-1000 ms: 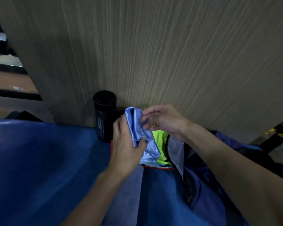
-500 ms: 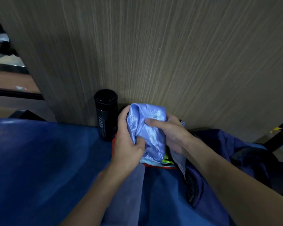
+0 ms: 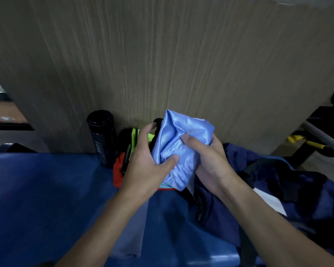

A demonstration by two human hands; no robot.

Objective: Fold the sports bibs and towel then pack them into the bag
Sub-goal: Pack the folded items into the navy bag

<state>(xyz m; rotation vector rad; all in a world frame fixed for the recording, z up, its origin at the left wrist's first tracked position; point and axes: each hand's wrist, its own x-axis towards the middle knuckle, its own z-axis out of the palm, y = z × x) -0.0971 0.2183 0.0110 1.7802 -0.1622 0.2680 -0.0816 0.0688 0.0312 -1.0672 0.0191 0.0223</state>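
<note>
Left hand (image 3: 148, 166) and right hand (image 3: 210, 160) gripping bunched light-blue bib (image 3: 178, 149), thumbs pressing fabric

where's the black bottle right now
In the head view the black bottle stands upright left of centre, against the wooden panel at the back of the blue surface, just left of the left hand.

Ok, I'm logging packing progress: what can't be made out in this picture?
Head view only.
Inside of the bag: hidden behind the light blue cloth, the left hand and the right hand.
Most of the yellow-green bib: covered by the left hand.
Lettering on the black bottle: too dark and blurred to read.
Whether the light blue cloth is bib or towel: bunched up, cannot tell.
</note>
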